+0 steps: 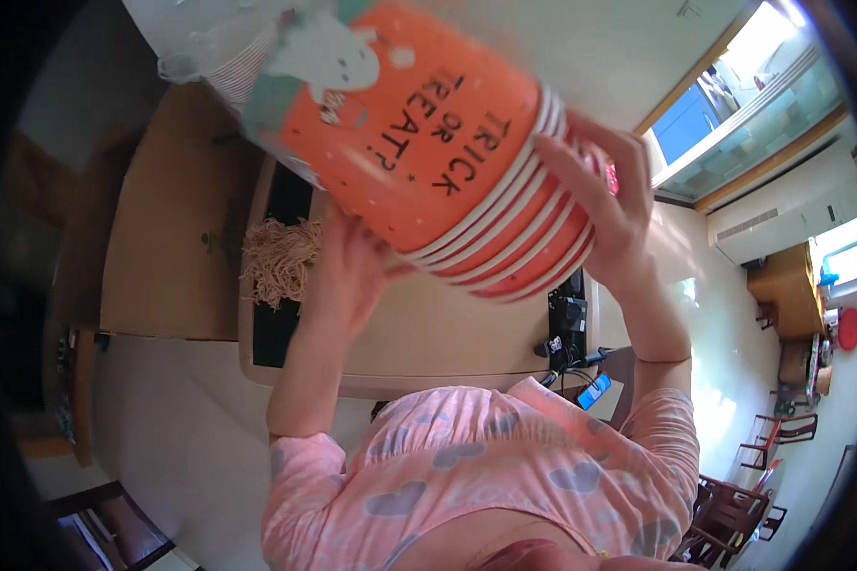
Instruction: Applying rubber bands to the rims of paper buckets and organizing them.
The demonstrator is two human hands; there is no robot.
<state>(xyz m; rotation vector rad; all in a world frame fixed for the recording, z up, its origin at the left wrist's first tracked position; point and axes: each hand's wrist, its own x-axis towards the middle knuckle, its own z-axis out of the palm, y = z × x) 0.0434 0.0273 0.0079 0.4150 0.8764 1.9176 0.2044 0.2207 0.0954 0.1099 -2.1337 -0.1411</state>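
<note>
A stack of nested orange paper cups (428, 143) is held up close in front of me, tilted on its side. The outer cup bears a white ghost picture and dark lettering, with a greenish band near its base. White rims of several cups fan out toward the lower right. My right hand (619, 200) grips the rims from the right, fingers bent over them. My left hand (348, 271) is closed against the lower left side of the stack, its fingertips partly hidden behind it. The upper end of the stack is blurred.
Below the cups is a cream table (419, 343) with a heap of tan crinkled shreds (281, 262). A brown cardboard box (167, 219) stands left, with clear plastic wrapping (209, 62) above it. Black electrical gear (567, 324) and a phone (594, 391) lie at the right edge.
</note>
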